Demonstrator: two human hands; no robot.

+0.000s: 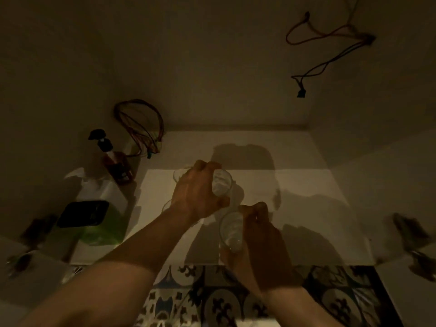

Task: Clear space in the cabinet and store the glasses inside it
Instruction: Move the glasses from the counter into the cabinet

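I look down into a dim open cabinet with a pale floor. My left hand reaches over the cabinet floor and grips a clear glass from its side. My right hand holds a second clear glass just behind and to the right, near the cabinet's front edge. Two more clear glasses stand on the floor partly hidden by my left hand, one beyond it and one beside my wrist.
At the cabinet's left stand a dark pump bottle, a green container with a black cap and a coil of wires. Loose cables hang on the back wall. Patterned floor tiles lie below the front edge.
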